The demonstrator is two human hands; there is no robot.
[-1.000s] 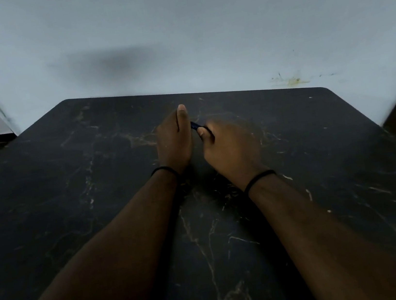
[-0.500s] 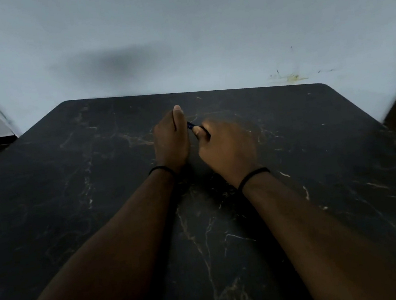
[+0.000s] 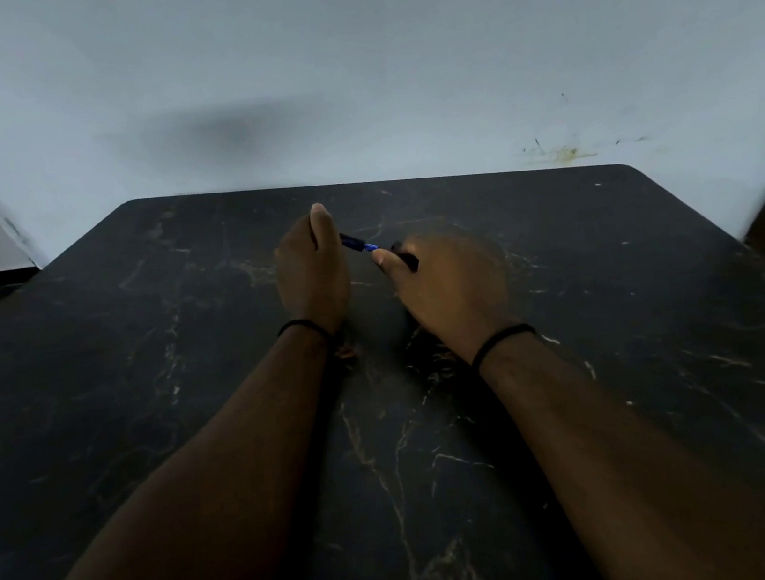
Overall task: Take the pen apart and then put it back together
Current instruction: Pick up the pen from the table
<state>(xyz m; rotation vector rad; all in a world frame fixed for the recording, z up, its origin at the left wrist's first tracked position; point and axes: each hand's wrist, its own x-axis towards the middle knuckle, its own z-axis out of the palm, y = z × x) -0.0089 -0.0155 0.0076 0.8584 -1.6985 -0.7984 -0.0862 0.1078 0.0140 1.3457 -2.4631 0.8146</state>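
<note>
Blue inner section of the pen [image 3: 370,246] shows between two dark barrel ends, its long axis running from the left hand [image 3: 311,270], which grips the far end, down-right into the right hand [image 3: 443,281], which pinches the near end, above the desk [image 3: 136,373]. Fingers hide both ends; dimness blurs the joint.

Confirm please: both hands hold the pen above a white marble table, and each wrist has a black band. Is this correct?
One thing is wrong: the table is black marble with pale veins, not white, as the head view shows. The left hand and right hand do hold the pen, and each wrist has a black band.
</note>
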